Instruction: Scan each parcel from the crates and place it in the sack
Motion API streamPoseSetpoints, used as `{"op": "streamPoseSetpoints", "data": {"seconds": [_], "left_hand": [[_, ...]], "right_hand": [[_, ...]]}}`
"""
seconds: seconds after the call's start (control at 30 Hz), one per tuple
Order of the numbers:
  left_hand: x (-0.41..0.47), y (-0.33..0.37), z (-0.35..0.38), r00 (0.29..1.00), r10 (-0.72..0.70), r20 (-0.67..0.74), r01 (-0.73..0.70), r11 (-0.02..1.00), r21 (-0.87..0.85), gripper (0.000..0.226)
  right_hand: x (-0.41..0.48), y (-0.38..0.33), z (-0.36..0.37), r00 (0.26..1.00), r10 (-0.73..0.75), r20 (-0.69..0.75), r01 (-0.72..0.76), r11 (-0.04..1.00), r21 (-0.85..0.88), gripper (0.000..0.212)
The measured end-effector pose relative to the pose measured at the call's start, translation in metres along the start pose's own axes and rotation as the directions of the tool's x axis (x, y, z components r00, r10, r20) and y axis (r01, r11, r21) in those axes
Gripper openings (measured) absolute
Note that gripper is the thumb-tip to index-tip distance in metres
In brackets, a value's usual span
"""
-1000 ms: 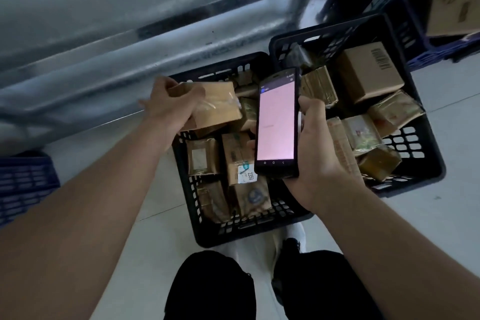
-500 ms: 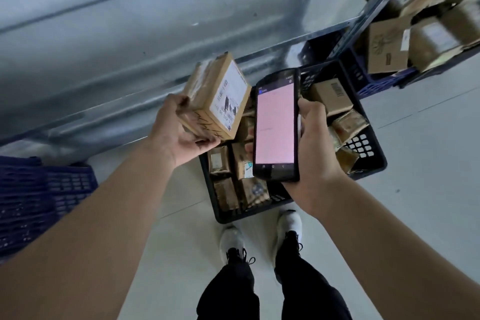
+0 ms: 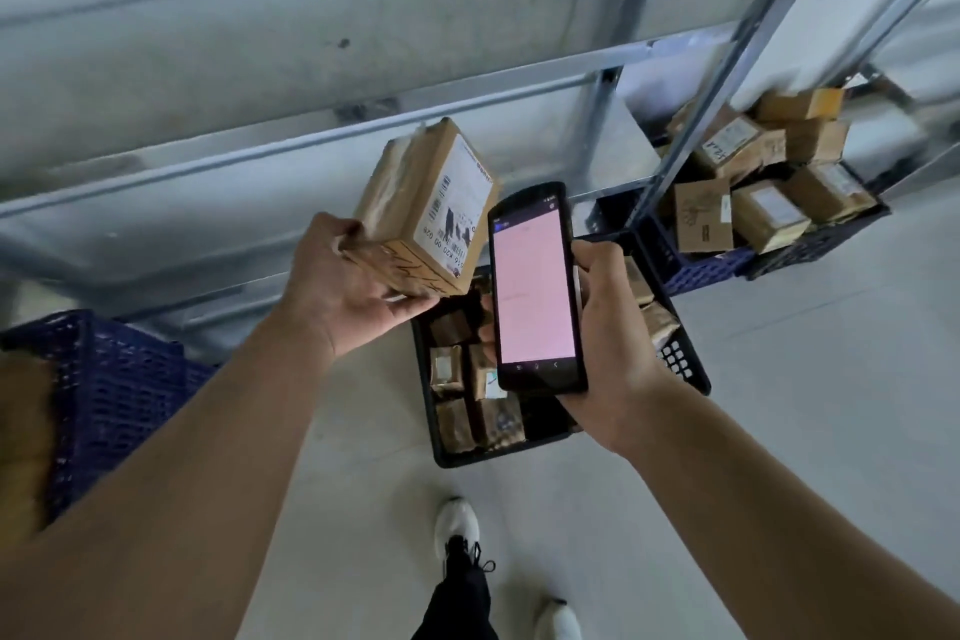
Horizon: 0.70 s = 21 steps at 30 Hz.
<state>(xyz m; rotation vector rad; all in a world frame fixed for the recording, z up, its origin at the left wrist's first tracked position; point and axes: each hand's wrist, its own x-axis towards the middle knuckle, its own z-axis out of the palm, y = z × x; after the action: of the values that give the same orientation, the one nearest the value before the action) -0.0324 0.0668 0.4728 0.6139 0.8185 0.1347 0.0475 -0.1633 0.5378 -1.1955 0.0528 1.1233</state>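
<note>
Left grip clamped on a brown parcel: thumb tucked under the near bottom edge, fingers wrapped round the taped left face. Holds it by the low near-left corner only, leaving most of the box jutting up and to the far right of the grip, tilted, well above the floor. Turns the white label with its barcodes to the right, toward the scanner. Label edge just beside the scanner's top left corner; touching or not, cannot tell.

Right grip clamped on the black scanner, thumb along its right edge, fingertips showing at the left edge. Holds it upright, pale pink screen facing the camera, right of the parcel and a little lower.

Below both, on the floor: black crate of small brown parcels, partly hidden behind the scanner and the right grip. Just right of it, rim of a second black crate, mostly hidden behind the right grip. Far right, beyond a metal shelf frame: more crates heaped with cardboard boxes. Near left: blue crate. Bottom centre: two white shoes and a dark trouser leg.
</note>
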Motion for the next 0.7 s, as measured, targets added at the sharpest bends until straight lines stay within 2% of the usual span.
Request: {"op": "streamPoseSetpoints", "data": {"seconds": [0.3,0.5,0.7], "left_hand": [[-0.131,0.029,0.065,0.983,0.174,0.063,-0.174,0.985,-0.007,0.067],[-0.206,0.063,0.101,0.942,0.321,0.093,-0.327,0.944,0.045,0.026],[-0.258,0.111,0.12,0.896,0.427,0.119,-0.441,0.889,0.124,0.025]], "right_hand": [[-0.109,-0.05,0.02,0.99,-0.125,0.071,0.128,0.991,-0.035,0.058],[-0.168,-0.101,0.043,0.975,-0.194,0.112,0.21,0.964,-0.164,0.058],[-0.215,-0.139,0.063,0.967,-0.182,0.179,0.229,0.929,-0.291,0.055]]}}
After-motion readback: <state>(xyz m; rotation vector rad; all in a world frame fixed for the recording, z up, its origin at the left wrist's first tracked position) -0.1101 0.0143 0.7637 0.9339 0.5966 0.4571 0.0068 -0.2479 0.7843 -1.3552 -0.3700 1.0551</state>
